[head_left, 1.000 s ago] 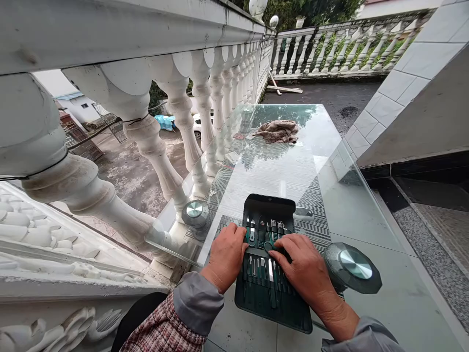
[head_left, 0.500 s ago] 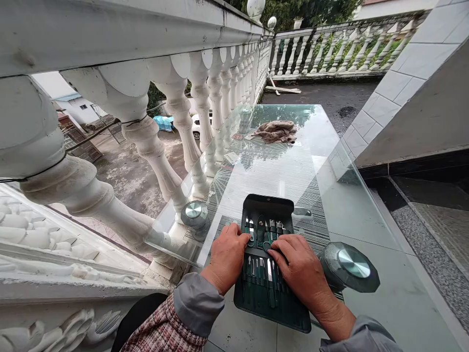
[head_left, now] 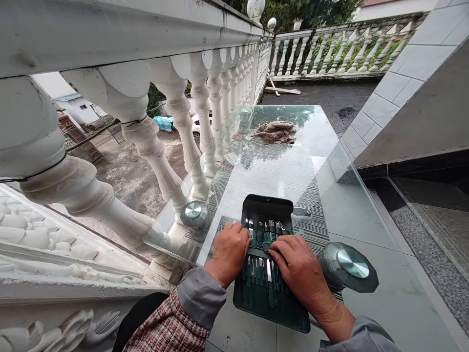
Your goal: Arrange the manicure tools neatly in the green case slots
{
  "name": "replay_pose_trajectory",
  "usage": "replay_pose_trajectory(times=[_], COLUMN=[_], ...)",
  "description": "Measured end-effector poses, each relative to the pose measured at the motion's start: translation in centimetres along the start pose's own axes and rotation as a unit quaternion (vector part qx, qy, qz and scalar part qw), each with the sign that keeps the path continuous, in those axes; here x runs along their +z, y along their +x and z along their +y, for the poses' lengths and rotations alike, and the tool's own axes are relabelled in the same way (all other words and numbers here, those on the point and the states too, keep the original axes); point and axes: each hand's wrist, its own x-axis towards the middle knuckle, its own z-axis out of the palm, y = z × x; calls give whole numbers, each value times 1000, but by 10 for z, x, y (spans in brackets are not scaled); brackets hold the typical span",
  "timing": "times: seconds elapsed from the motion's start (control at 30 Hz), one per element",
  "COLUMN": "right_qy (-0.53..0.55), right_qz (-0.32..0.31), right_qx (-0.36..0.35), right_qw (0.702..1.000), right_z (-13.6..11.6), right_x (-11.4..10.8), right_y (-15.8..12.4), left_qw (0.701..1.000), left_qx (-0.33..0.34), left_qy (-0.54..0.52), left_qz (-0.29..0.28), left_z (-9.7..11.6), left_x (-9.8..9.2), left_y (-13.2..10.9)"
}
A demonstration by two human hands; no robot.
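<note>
A dark green opened tool case (head_left: 269,208) lies on the glass table (head_left: 286,166), holding rows of small metal grooming tools with green handles (head_left: 262,274). My left hand (head_left: 230,252) rests on the case's left edge with fingers curled over the upper row. My right hand (head_left: 298,269) lies across the middle of the case, its fingers bent down onto the tools near the centre. What the fingertips pinch is hidden. Both wrists wear grey sleeves.
A white stone balustrade (head_left: 176,107) runs along the left of the table. Round metal table fittings sit at the left (head_left: 194,211) and right (head_left: 350,266). A crumpled brown cloth (head_left: 276,131) lies at the far end. A tiled wall (head_left: 410,93) rises on the right.
My left hand has slid slightly up along the case's left edge, and my right hand's fingers have curled closer over the middle tools. The case has stayed put.
</note>
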Motion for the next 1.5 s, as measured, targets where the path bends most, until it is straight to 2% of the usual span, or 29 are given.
replay_pose_trajectory(times=[0.27,0.5,1.1,1.37,1.5], right_qy=[1,1,4,2,0], right_qz=[-1,-3,-5,-9,-12], right_qx=[1,-1,3,0,2], right_qw=[1000,1000,1000,1000,1000], right_z=[0,1,0,1,0], right_x=[-1,0,0,0,-1], right_y=[0,0,0,0,0], left_qw=[999,999,997,995,995], left_qx=[-29,-36,-72,-72,-70], left_qy=[1,-13,-31,-45,-55], left_qz=[22,33,-4,-55,-36], left_z=[0,1,4,5,4], left_x=[9,7,1,-10,-10], left_y=[4,3,5,2,1])
